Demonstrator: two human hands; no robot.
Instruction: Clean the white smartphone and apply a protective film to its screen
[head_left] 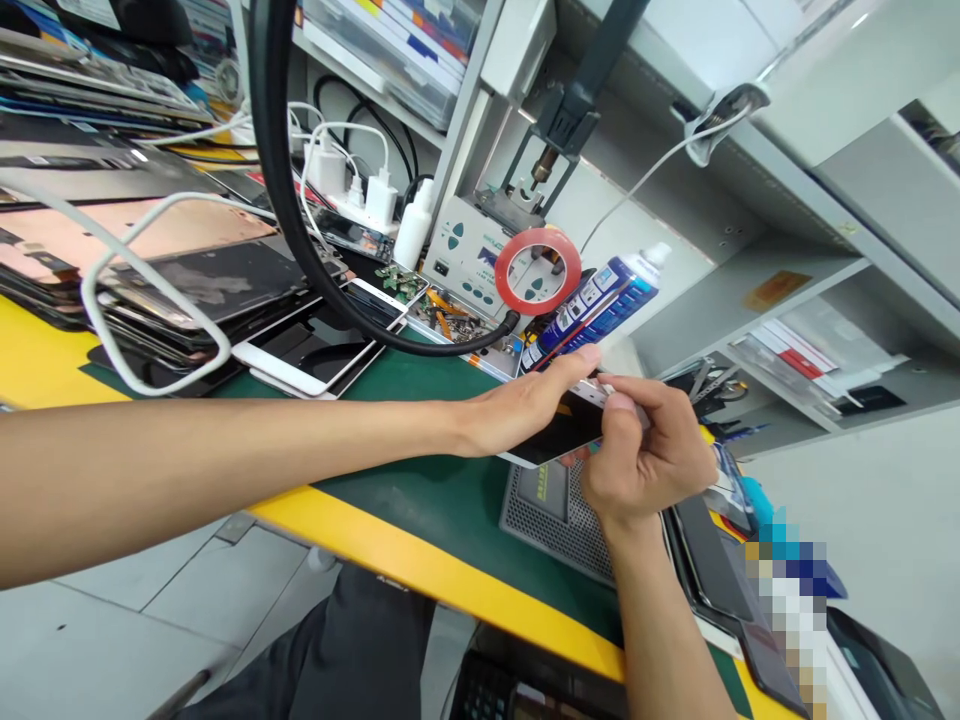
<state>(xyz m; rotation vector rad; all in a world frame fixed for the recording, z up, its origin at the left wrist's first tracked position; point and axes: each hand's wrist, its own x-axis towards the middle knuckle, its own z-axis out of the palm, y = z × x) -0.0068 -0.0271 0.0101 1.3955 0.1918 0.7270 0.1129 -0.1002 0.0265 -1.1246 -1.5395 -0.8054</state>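
Left forearm [217,475]: mine, nearest the camera, reaching in from the left over the yellow near edge of the desk [450,578].
Phone [559,435]: white frame, dark screen, held up and tilted between my hands, over the right part of the green mat [420,500].
Left hand [517,405]: clamped on the phone, thumb stretched towards its far end, the other fingers mostly hidden beneath.
Right hand [649,455]: thumb and forefinger close together at the phone's right end; whether they pinch its edge or some small part, I cannot tell. My other fingers are curled inward.
Below my hands: a grey perforated plate [562,497] lies on the mat.
Far side: a red ring [540,237] stands in front of a pale control box [466,255], just left of a blue spray can [596,300]; a white bottle [412,228] is left of the box.
Black hose [277,170]: arcs down on the left and across, its tip near the ring.
Left side: a white-framed panel [300,350] lies beside a stack of dark screens [210,285], with a white cable [101,270] looping nearer to me.
Right side: dark flat slabs [709,555] lie beyond my right wrist.
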